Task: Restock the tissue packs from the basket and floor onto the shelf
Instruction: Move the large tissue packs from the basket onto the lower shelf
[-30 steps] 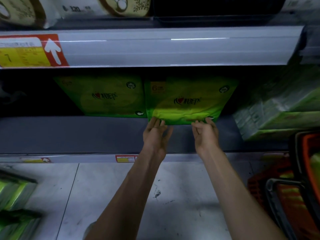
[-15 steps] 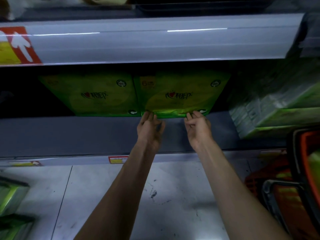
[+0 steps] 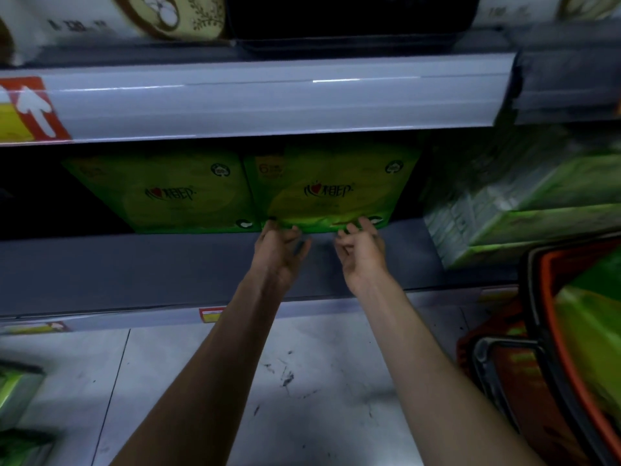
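Two green tissue packs stand upright side by side at the back of the low grey shelf [image 3: 134, 267]: the left pack [image 3: 168, 193] and the right pack [image 3: 331, 190]. My left hand [image 3: 279, 250] and my right hand [image 3: 361, 253] are at the bottom front edge of the right pack. Their fingers are loosely spread, with only the fingertips at the pack's edge and no grip on it. Another green pack [image 3: 591, 317] lies in the orange basket [image 3: 546, 297] at the right. More green packs [image 3: 16, 391] lie on the floor at the far left, blurred.
A tilted stack of green and white tissue packs [image 3: 504, 210] fills the shelf's right end. The upper shelf's pale price rail [image 3: 268, 99] overhangs the packs. The basket's black handle [image 3: 504, 344] sticks out over the grey tiled floor [image 3: 302, 381].
The right pack was pushed back until level with the left one. My fingers have since loosened and spread at its lower edge. The view tilted slightly upward.
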`<action>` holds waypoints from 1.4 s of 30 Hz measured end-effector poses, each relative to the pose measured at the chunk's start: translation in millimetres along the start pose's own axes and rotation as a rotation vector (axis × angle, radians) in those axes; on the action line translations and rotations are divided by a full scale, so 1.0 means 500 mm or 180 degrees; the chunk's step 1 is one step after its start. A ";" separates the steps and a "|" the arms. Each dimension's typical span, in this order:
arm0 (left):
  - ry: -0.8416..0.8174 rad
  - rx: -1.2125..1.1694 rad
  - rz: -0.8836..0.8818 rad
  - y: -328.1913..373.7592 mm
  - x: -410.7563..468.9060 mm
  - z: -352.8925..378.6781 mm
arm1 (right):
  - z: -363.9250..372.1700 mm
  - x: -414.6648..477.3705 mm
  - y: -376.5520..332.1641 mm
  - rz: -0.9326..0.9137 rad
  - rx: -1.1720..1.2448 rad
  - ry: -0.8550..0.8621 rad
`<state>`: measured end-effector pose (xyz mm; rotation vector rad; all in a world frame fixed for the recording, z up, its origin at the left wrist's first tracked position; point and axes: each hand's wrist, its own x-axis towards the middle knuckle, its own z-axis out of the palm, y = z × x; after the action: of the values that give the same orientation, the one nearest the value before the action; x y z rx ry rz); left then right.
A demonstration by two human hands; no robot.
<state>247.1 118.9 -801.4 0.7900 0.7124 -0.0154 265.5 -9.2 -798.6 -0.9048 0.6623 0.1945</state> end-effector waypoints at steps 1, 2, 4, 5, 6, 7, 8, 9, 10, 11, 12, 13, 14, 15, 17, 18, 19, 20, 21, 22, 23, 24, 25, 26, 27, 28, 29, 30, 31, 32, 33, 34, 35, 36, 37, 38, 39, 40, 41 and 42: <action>0.0022 0.0026 -0.0030 0.005 -0.003 -0.001 | -0.001 -0.008 0.000 0.0002 -0.0091 -0.0021; 0.0029 0.0054 -0.0072 0.011 -0.010 -0.002 | -0.001 -0.018 -0.002 -0.0006 -0.0188 -0.0029; 0.0011 0.0178 -0.0115 0.023 -0.034 0.002 | 0.001 -0.039 -0.008 -0.0046 -0.0380 -0.0036; 0.0004 0.0253 -0.0109 0.029 -0.052 0.004 | 0.000 -0.045 -0.009 -0.0074 -0.0473 -0.0028; 0.0006 0.0363 -0.0105 0.034 -0.071 0.005 | -0.002 -0.053 -0.010 -0.0096 -0.0599 -0.0019; 0.0002 0.0519 -0.0092 0.039 -0.087 0.003 | -0.004 -0.062 -0.012 -0.0106 -0.0743 -0.0010; -0.0024 0.0688 -0.0081 0.044 -0.104 -0.001 | -0.006 -0.073 -0.015 -0.0120 -0.0870 -0.0006; -0.0060 0.0870 -0.0084 0.048 -0.119 -0.007 | -0.008 -0.085 -0.019 -0.0139 -0.0953 -0.0001; -0.0096 0.1059 -0.0085 0.054 -0.136 -0.014 | -0.011 -0.098 -0.023 -0.0162 -0.1006 0.0002; -0.0113 0.1246 -0.0071 0.060 -0.152 -0.020 | -0.013 -0.113 -0.028 -0.0188 -0.1052 -0.0010; -0.0129 0.1405 -0.0059 0.068 -0.169 -0.025 | -0.016 -0.127 -0.033 -0.0200 -0.1080 -0.0034; -0.0157 0.1537 -0.0052 0.076 -0.188 -0.026 | -0.019 -0.143 -0.038 -0.0219 -0.1102 -0.0064; -0.0198 0.1641 -0.0041 0.084 -0.207 -0.027 | -0.021 -0.159 -0.042 -0.0255 -0.1135 -0.0106; -0.0231 0.1721 -0.0030 0.093 -0.227 -0.025 | -0.022 -0.178 -0.047 -0.0274 -0.1205 -0.0159; -0.0280 0.1824 -0.0016 0.111 -0.271 -0.015 | -0.023 -0.216 -0.059 -0.0349 -0.1420 -0.0265; -0.0304 0.1817 -0.0013 0.120 -0.294 -0.006 | -0.022 -0.236 -0.067 -0.0389 -0.1559 -0.0302; -0.0322 0.1827 0.0018 0.129 -0.317 0.003 | -0.021 -0.258 -0.077 -0.0441 -0.1695 -0.0346; -0.0356 0.1910 0.0086 0.135 -0.340 0.010 | -0.020 -0.279 -0.088 -0.0493 -0.1801 -0.0398; -0.0390 0.2073 0.0188 0.141 -0.360 0.016 | -0.020 -0.298 -0.100 -0.0561 -0.1875 -0.0463; -0.0441 0.2242 0.0292 0.146 -0.382 0.021 | -0.021 -0.316 -0.111 -0.0631 -0.1939 -0.0530; -0.0511 0.2381 0.0389 0.149 -0.405 0.025 | -0.021 -0.333 -0.122 -0.0693 -0.2005 -0.0598; -0.0597 0.2499 0.0488 0.153 -0.427 0.029 | -0.023 -0.352 -0.135 -0.0744 -0.2070 -0.0675; -0.0684 0.2609 0.0580 0.155 -0.448 0.034 | -0.024 -0.370 -0.146 -0.0784 -0.2152 -0.0760; -0.0760 0.2707 0.0663 0.157 -0.469 0.039 | -0.028 -0.388 -0.160 -0.0830 -0.2241 -0.0847; -0.0833 0.2803 0.0736 0.158 -0.487 0.047 | -0.033 -0.406 -0.175 -0.0885 -0.2350 -0.0924; -0.0914 0.2883 0.0794 0.157 -0.505 0.055 | -0.040 -0.424 -0.191 -0.0942 -0.2460 -0.0998; -0.0990 0.2946 0.0835 0.154 -0.521 0.063 | -0.048 -0.443 -0.208 -0.1011 -0.2569 -0.1071; -0.1057 0.2985 0.0868 0.150 -0.536 0.071 | -0.058 -0.462 -0.228 -0.1099 -0.2666 -0.1141; -0.1119 0.3021 0.0899 0.144 -0.549 0.080 | -0.070 -0.479 -0.248 -0.1194 -0.2759 -0.1206; -0.1192 0.3066 0.0924 0.137 -0.562 0.090 | -0.083 -0.497 -0.271 -0.1272 -0.2852 -0.1262; -0.1275 0.3121 0.0950 0.128 -0.575 0.101 | -0.098 -0.511 -0.293 -0.1329 -0.2936 -0.1305; -0.1352 0.3177 0.0978 0.119 -0.587 0.112 | -0.114 -0.527 -0.319 -0.1383 -0.3002 -0.1341; -0.1421 0.3222 0.1008 0.109 -0.598 0.125 | -0.130 -0.542 -0.345 -0.1438 -0.3055 -0.1340; -0.1480 0.3263 0.1043 0.098 -0.607 0.137 | -0.148 -0.556 -0.372 -0.1504 -0.3106 -0.1316; -0.1543 0.3294 0.1071 0.087 -0.615 0.150 | -0.166 -0.567 -0.398 -0.1577 -0.3155 -0.1281; -0.1608 0.3321 0.1088 0.074 -0.624 0.164 | -0.185 -0.579 -0.426 -0.1643 -0.3171 -0.1241; -0.1669 0.3346 0.1101 0.060 -0.631 0.178 | -0.205 -0.589 -0.452 -0.1707 -0.3154 -0.1191; -0.1734 0.3377 0.1120 0.047 -0.638 0.192 | -0.224 -0.597 -0.478 -0.1763 -0.3124 -0.1133; -0.1805 0.3417 0.1131 0.032 -0.644 0.207 | -0.246 -0.601 -0.503 -0.1796 -0.3105 -0.1064; -0.1881 0.3465 0.1129 0.017 -0.649 0.222 | -0.268 -0.605 -0.528 -0.1820 -0.3109 -0.0985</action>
<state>64.2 -26.7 -550.2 1.8428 -0.0740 -0.3243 79.4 -242.0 -498.2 -1.9118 -0.0466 0.1323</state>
